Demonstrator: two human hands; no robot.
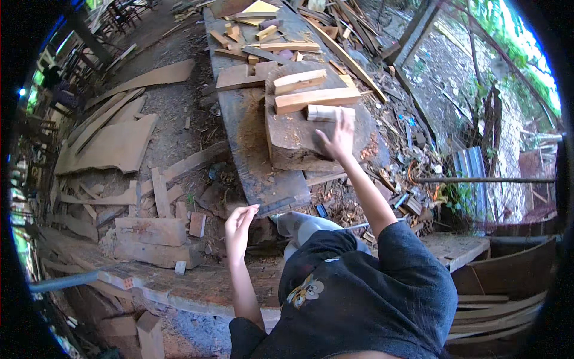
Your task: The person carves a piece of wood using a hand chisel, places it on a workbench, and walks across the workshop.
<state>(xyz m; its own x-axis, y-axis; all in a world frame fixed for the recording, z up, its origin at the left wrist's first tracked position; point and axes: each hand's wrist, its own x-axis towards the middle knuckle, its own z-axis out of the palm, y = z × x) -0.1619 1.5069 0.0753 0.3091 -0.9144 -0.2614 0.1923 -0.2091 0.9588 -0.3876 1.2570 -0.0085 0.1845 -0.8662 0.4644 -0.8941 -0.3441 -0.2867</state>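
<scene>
My right hand (339, 139) reaches over a thick wooden chopping block (293, 134). Its fingertips touch a short pale wood piece (320, 112) lying there, while the thumb stays spread apart, so the hand is open. Just beyond lie a longer squared wood piece (317, 100) and another pale, rough-cut wood piece (300, 81). Down at the bench's near end is my left hand (239, 224), its fingers closed together in a pinch. The fingertips meet beside a dark narrow strip (278, 204) on the bench end; whether they hold anything I cannot make out.
The long plank bench (239, 137) carries several wood offcuts (263, 33) at its far end. Large boards (116, 143) lie on the ground to the left. Scrap wood and shavings (394, 191) litter the right side, near a horizontal metal rod (484, 180).
</scene>
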